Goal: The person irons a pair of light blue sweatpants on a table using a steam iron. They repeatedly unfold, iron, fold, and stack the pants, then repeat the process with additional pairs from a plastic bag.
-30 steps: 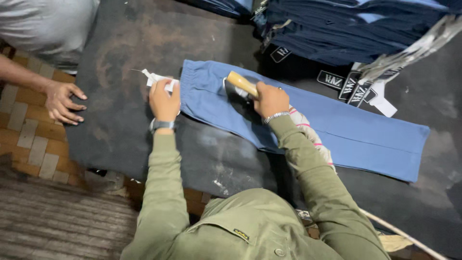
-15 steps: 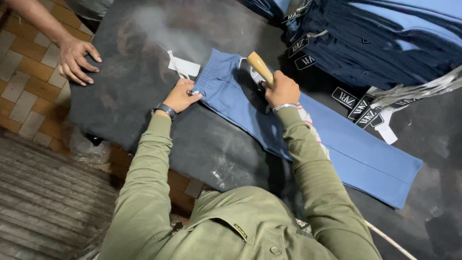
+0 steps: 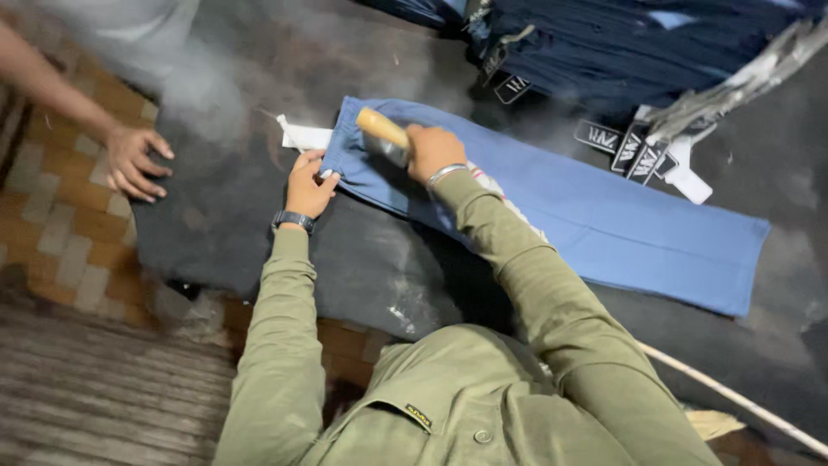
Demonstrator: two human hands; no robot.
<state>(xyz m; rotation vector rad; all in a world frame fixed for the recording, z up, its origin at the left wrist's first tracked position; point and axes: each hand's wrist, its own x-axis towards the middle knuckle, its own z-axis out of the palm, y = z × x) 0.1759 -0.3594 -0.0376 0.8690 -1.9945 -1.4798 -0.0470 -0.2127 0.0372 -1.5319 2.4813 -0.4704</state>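
Observation:
Light blue trousers (image 3: 604, 220) lie flat across a dark grey padded pressing table (image 3: 362, 259). My right hand (image 3: 435, 151) grips the wooden handle of an iron (image 3: 384, 134) resting on the waist end of the trousers. My left hand (image 3: 309, 183) presses the waistband edge with its fingers, next to a white paper tag (image 3: 302, 136). Steam drifts up at the upper left.
A stack of dark navy folded trousers (image 3: 621, 52) with black-and-white tags (image 3: 634, 151) lies at the back right. Another person's hand (image 3: 134, 162) rests on the table's left edge. A white cord (image 3: 733, 397) runs along the lower right. Brick flooring is at the left.
My left hand shifted from the white tag onto the waistband edge. The iron stayed near the waist end. The other person's hand stayed at the table's left edge. More steam shows now.

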